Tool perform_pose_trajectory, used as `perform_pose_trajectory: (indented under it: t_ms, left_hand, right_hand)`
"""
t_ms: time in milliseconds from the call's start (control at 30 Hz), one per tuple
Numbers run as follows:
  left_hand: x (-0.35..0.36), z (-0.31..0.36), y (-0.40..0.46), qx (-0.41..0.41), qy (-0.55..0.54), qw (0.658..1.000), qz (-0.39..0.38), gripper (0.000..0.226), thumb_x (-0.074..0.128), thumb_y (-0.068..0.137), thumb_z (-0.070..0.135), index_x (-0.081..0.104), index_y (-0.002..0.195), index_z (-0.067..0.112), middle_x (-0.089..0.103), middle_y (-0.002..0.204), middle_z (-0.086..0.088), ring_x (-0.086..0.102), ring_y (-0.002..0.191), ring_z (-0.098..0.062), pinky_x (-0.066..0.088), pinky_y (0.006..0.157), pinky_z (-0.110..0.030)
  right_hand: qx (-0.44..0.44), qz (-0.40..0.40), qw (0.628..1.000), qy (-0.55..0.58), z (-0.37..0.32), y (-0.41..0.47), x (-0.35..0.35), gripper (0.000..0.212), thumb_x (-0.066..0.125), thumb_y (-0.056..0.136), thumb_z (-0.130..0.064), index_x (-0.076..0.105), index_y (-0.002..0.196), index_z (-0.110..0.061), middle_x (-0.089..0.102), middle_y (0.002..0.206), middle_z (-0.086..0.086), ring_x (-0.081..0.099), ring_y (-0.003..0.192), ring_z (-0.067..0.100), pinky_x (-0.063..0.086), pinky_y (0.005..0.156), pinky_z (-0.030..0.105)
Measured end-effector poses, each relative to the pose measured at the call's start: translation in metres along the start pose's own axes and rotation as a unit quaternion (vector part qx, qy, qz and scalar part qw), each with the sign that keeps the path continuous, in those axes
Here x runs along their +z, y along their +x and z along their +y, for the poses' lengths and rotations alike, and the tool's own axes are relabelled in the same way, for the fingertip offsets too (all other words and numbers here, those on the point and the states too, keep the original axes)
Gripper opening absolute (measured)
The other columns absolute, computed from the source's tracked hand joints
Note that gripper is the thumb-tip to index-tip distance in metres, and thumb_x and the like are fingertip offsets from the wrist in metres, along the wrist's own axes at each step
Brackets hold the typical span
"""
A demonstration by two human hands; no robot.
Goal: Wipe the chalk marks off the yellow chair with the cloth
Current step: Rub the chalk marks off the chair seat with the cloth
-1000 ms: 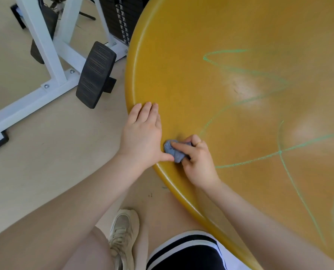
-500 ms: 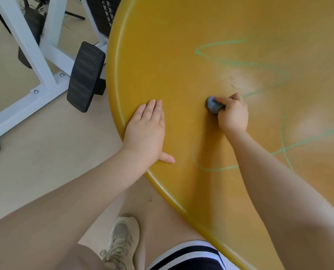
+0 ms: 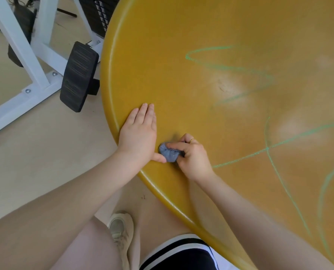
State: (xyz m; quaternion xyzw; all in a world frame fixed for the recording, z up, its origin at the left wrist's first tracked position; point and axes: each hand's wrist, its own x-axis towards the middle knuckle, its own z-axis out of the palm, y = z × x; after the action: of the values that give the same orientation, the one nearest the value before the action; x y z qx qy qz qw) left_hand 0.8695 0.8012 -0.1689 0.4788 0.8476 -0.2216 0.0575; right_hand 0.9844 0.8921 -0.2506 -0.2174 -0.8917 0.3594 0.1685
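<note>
The yellow chair point(image 3: 181, 36) fills the upper right, a broad rounded surface. Green chalk marks point(image 3: 267, 149) run across its middle and right side. My right hand point(image 3: 193, 158) grips a small bunched blue-grey cloth point(image 3: 169, 153) and presses it on the chair near the lower left rim. My left hand point(image 3: 138, 135) lies flat on the chair beside it, fingers straight, its thumb touching the cloth.
A white metal exercise frame point(image 3: 35, 55) with a black foot pedal point(image 3: 78, 75) stands on the beige floor left of the chair. A white shoe point(image 3: 121, 228) and my legs are below the chair's rim.
My right hand brought the cloth back down and left from the middle of the chair to beside my left thumb. The curved chalk line near the rim is gone. My left hand stayed put.
</note>
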Motion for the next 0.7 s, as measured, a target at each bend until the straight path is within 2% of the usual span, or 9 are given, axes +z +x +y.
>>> perform_pose_trajectory:
  t_ms: [100,167,300,367,500,600,700]
  left_hand:
    - [0.002,0.0,0.001,-0.001,0.006,1.0,-0.001,0.125,0.046,0.067,0.081,-0.005,0.147,-0.001,-0.012,0.156,-0.015,-0.008,0.144,-0.029,-0.005,0.116,-0.038]
    - [0.003,0.0,0.002,-0.001,0.01,1.0,0.003,0.125,0.046,0.067,0.081,-0.006,0.147,-0.001,-0.013,0.156,-0.015,-0.009,0.144,-0.028,-0.006,0.115,-0.037]
    - [0.006,-0.001,0.003,-0.004,0.017,1.0,0.006,0.126,0.045,0.066,0.082,-0.006,0.147,0.0,-0.013,0.156,-0.014,-0.009,0.144,-0.028,-0.006,0.115,-0.037]
    - [0.006,0.0,0.004,-0.002,0.02,1.0,0.004,0.127,0.044,0.065,0.083,-0.006,0.147,0.0,-0.013,0.156,-0.014,-0.009,0.144,-0.027,-0.006,0.115,-0.037]
    - [0.004,0.001,0.003,-0.003,0.016,1.0,0.003,0.127,0.044,0.065,0.083,-0.006,0.147,0.0,-0.012,0.156,-0.013,-0.009,0.144,-0.027,-0.006,0.116,-0.037]
    - [0.002,0.002,0.001,-0.004,0.014,1.0,0.002,0.126,0.046,0.066,0.082,-0.005,0.147,0.0,-0.011,0.156,-0.013,-0.008,0.144,-0.027,-0.004,0.116,-0.037]
    - [0.0,0.001,-0.001,-0.004,0.013,1.0,0.006,0.123,0.047,0.068,0.079,-0.003,0.148,0.001,-0.01,0.156,-0.013,-0.006,0.144,-0.027,-0.003,0.116,-0.037]
  right_hand:
    - [0.026,0.055,0.997,-0.044,0.019,0.03,-0.006,0.037,0.054,0.07,0.002,0.073,0.098,-0.014,0.054,0.082,0.014,0.057,0.073,0.035,0.05,0.062,0.037]
    - [0.074,0.091,0.99,-0.084,0.036,0.051,-0.018,0.036,0.054,0.077,0.001,0.071,0.104,-0.017,0.054,0.09,0.016,0.055,0.082,0.036,0.046,0.066,0.036]
    - [0.209,0.145,0.956,-0.148,0.063,0.091,-0.046,0.047,0.041,0.084,0.001,0.064,0.115,-0.026,0.05,0.114,0.014,0.047,0.104,0.037,0.042,0.077,0.036]
    - [0.23,0.155,0.946,-0.169,0.063,0.099,-0.052,0.048,0.04,0.084,0.001,0.063,0.117,-0.027,0.049,0.116,0.013,0.046,0.106,0.037,0.042,0.078,0.036]
    - [0.154,0.108,0.966,-0.178,0.049,0.067,-0.035,0.042,0.047,0.083,-0.002,0.065,0.115,-0.023,0.051,0.104,0.014,0.05,0.093,0.037,0.031,0.064,0.03]
    - [0.074,0.071,0.987,-0.126,0.017,0.027,-0.009,0.033,0.053,0.075,-0.01,0.07,0.102,-0.017,0.057,0.09,0.017,0.055,0.075,0.038,0.042,0.062,0.035]
    - [0.006,0.052,0.99,-0.133,-0.021,-0.013,0.011,0.042,0.046,0.072,-0.026,0.067,0.105,-0.009,0.058,0.087,0.018,0.053,0.065,0.034,0.048,0.065,0.033]
